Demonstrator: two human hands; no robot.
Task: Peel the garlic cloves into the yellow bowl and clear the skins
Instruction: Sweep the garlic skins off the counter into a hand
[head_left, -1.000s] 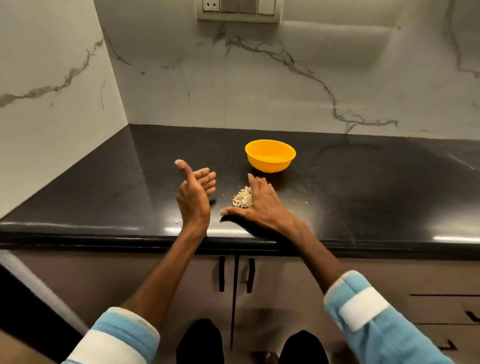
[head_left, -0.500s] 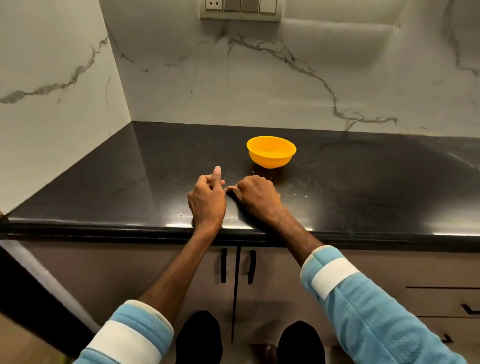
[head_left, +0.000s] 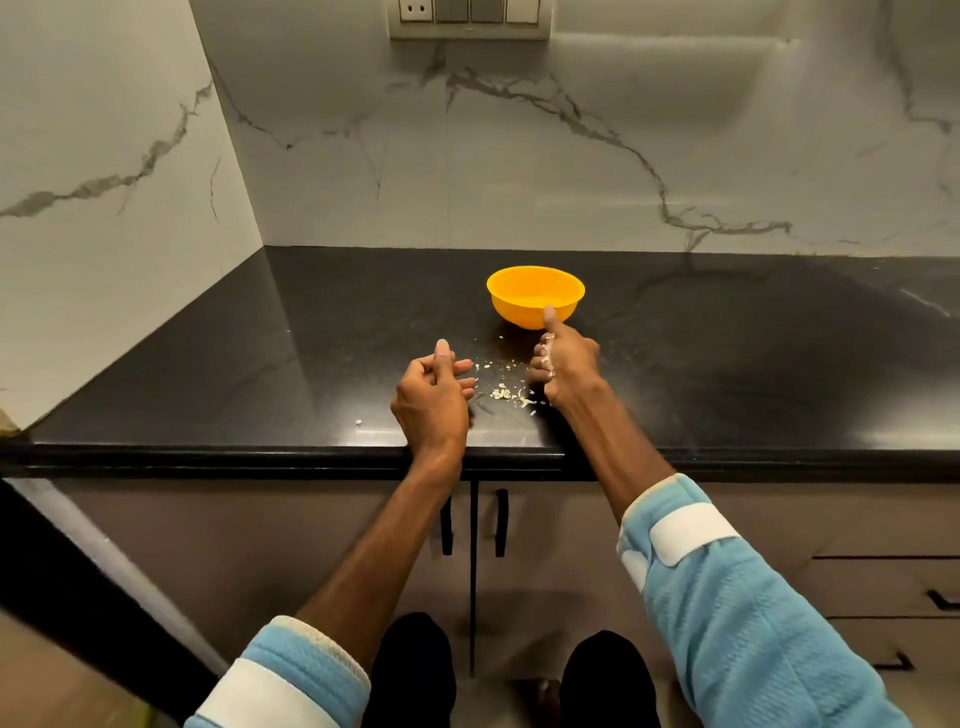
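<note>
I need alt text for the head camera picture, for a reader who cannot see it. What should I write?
A person's right hand grips garlic skins in a fist just in front of a yellow bowl on a black counter. The left hand is loosely cupped beside it, with skin scraps scattered between the hands.

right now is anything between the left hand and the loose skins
Nothing visible: the loose skins lie on the counter just beside the left hand; the right hand sits on their other side.
</note>
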